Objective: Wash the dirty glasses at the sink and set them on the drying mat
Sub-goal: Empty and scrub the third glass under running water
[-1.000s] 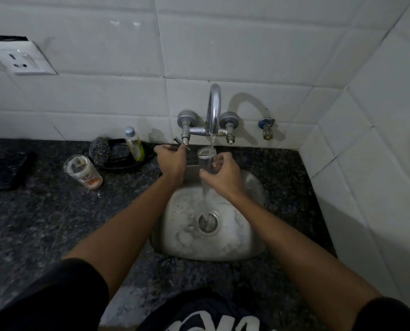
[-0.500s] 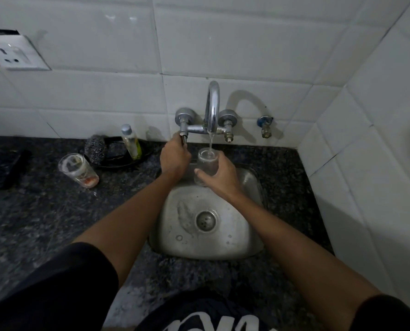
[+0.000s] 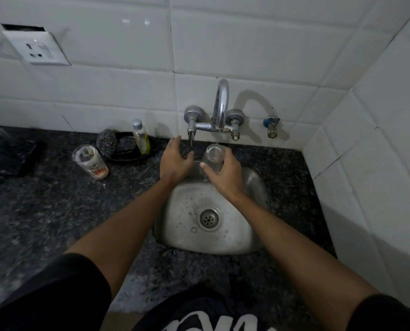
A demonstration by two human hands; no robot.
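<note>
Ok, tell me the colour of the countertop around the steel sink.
Dark speckled granite countertop, black with grey flecks; head view shows it.

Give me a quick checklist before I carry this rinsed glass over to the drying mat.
1. Right hand grips the clear drinking glass: ok.
2. Left hand off the chrome tap lever, free: ok.
3. Chrome tap spout shut off: not ok, a thin trickle falls.
4. Glass emptied: cannot tell.
5. Dirty printed glass on the dark granite counter washed: not ok.
6. Drying mat located: cannot tell.
</note>
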